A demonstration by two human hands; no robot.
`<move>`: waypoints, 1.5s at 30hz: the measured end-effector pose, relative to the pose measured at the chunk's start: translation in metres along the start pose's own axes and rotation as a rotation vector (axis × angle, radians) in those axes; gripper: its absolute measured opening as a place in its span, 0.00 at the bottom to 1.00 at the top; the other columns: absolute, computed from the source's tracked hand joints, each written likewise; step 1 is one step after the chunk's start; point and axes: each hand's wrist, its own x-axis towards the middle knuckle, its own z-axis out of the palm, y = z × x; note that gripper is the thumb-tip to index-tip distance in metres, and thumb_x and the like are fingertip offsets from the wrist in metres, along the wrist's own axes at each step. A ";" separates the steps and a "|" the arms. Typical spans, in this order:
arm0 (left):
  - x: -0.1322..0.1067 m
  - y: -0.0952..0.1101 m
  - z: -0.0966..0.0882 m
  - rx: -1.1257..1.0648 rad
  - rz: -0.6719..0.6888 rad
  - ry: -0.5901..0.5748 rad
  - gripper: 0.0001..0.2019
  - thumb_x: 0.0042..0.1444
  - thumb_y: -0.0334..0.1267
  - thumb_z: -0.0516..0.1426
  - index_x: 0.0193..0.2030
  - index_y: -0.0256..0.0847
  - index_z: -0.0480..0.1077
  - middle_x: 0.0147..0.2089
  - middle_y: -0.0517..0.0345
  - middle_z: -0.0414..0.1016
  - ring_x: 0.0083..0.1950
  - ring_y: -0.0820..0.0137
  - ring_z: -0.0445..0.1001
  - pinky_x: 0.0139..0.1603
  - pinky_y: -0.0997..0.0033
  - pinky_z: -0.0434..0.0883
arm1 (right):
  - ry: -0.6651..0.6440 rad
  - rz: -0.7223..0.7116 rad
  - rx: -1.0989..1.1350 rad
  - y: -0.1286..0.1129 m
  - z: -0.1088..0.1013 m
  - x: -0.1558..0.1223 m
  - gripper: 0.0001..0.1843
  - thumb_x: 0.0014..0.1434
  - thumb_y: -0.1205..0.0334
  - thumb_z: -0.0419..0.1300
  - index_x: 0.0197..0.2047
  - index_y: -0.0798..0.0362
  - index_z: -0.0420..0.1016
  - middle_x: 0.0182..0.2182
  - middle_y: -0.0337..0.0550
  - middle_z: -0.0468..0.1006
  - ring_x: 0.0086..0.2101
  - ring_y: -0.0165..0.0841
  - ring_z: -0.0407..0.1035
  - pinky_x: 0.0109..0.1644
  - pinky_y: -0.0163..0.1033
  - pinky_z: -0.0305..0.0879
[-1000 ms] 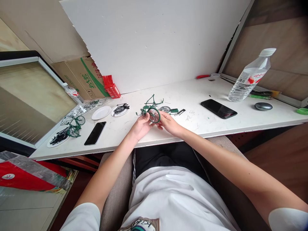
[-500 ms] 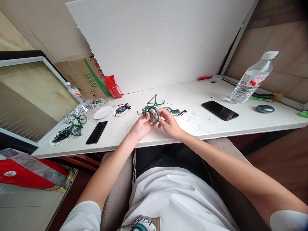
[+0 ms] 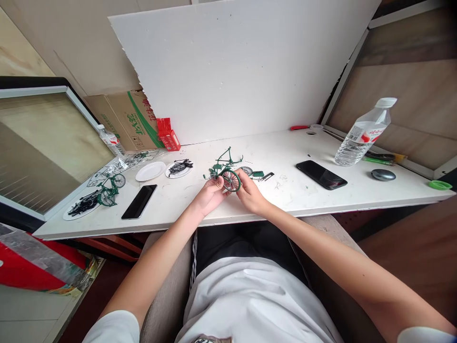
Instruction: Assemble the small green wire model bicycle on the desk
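Observation:
A small green model bicycle (image 3: 231,181), partly built, is held just above the front of the table, its spoked wheel facing me and its frame sticking up behind. My left hand (image 3: 210,196) grips it from the left, thumb on top beside the wheel. On the other side my right hand (image 3: 251,194) pinches the wheel's right rim with bent fingers. Some fingertips are hidden behind the wheel. Just beyond my right hand lie a loose spoked wheel (image 3: 246,170), a flat green part (image 3: 258,174) and a thin black part (image 3: 267,176).
At left stand another green model bicycle (image 3: 109,188), a plate of black parts (image 3: 83,206), a white plate (image 3: 150,171), a second parts plate (image 3: 179,167) and a phone (image 3: 139,202). A black phone (image 3: 321,174), water bottle (image 3: 362,133) and grey round object (image 3: 383,175) are at right.
The model bicycle has turned so its wheel shows wider and rounder. My right fingers have shifted along the rim. The whole view has tilted slightly, moving most things lower in the picture.

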 end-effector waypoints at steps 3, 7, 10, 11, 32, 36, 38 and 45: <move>0.000 -0.002 -0.001 0.000 -0.005 0.006 0.21 0.48 0.45 0.83 0.41 0.40 0.83 0.45 0.56 0.85 0.46 0.68 0.79 0.53 0.64 0.73 | 0.007 0.034 -0.002 -0.002 0.000 0.000 0.18 0.83 0.45 0.49 0.45 0.46 0.67 0.40 0.43 0.74 0.38 0.38 0.67 0.48 0.48 0.71; 0.000 -0.001 0.000 0.007 -0.002 0.014 0.21 0.46 0.44 0.84 0.37 0.39 0.82 0.42 0.57 0.83 0.43 0.70 0.76 0.49 0.65 0.70 | 0.005 0.082 0.077 -0.005 0.001 0.000 0.26 0.81 0.37 0.52 0.38 0.46 0.65 0.35 0.40 0.70 0.35 0.35 0.62 0.43 0.45 0.67; 0.000 -0.002 -0.001 0.031 -0.001 0.002 0.22 0.45 0.46 0.84 0.36 0.39 0.81 0.39 0.57 0.81 0.40 0.71 0.73 0.45 0.65 0.67 | -0.028 0.185 0.241 -0.003 0.004 0.001 0.29 0.78 0.33 0.57 0.35 0.47 0.66 0.31 0.37 0.67 0.30 0.32 0.58 0.35 0.41 0.61; 0.001 -0.003 -0.002 0.042 0.000 -0.003 0.22 0.46 0.46 0.84 0.35 0.39 0.81 0.38 0.57 0.81 0.39 0.71 0.71 0.44 0.65 0.66 | -0.035 0.217 0.286 -0.002 0.004 0.001 0.30 0.76 0.32 0.59 0.34 0.47 0.66 0.29 0.37 0.66 0.29 0.31 0.56 0.33 0.40 0.59; 0.006 -0.010 -0.012 0.009 -0.020 0.105 0.18 0.53 0.40 0.81 0.39 0.37 0.79 0.45 0.56 0.84 0.44 0.71 0.78 0.45 0.68 0.68 | -0.129 0.336 0.506 0.025 -0.017 0.006 0.21 0.66 0.43 0.76 0.48 0.51 0.81 0.46 0.42 0.82 0.39 0.31 0.75 0.38 0.35 0.74; 0.007 -0.012 -0.012 0.019 -0.030 0.098 0.18 0.52 0.41 0.81 0.38 0.38 0.79 0.42 0.57 0.84 0.41 0.71 0.78 0.45 0.67 0.70 | -0.101 0.327 0.446 0.025 -0.010 0.004 0.20 0.68 0.42 0.72 0.45 0.49 0.77 0.41 0.40 0.80 0.36 0.32 0.74 0.33 0.36 0.72; 0.007 -0.013 -0.011 0.031 -0.030 0.083 0.20 0.50 0.43 0.83 0.38 0.38 0.80 0.40 0.57 0.83 0.41 0.70 0.78 0.46 0.66 0.72 | -0.104 0.336 0.411 0.025 -0.007 0.003 0.19 0.72 0.41 0.68 0.43 0.48 0.76 0.38 0.39 0.78 0.35 0.32 0.72 0.32 0.37 0.70; 0.007 -0.013 -0.014 0.103 -0.030 0.027 0.21 0.54 0.50 0.80 0.40 0.37 0.81 0.40 0.52 0.84 0.46 0.62 0.83 0.54 0.59 0.76 | -0.108 0.356 0.412 0.032 -0.004 0.001 0.23 0.71 0.39 0.68 0.35 0.47 0.72 0.26 0.35 0.68 0.27 0.31 0.60 0.29 0.38 0.57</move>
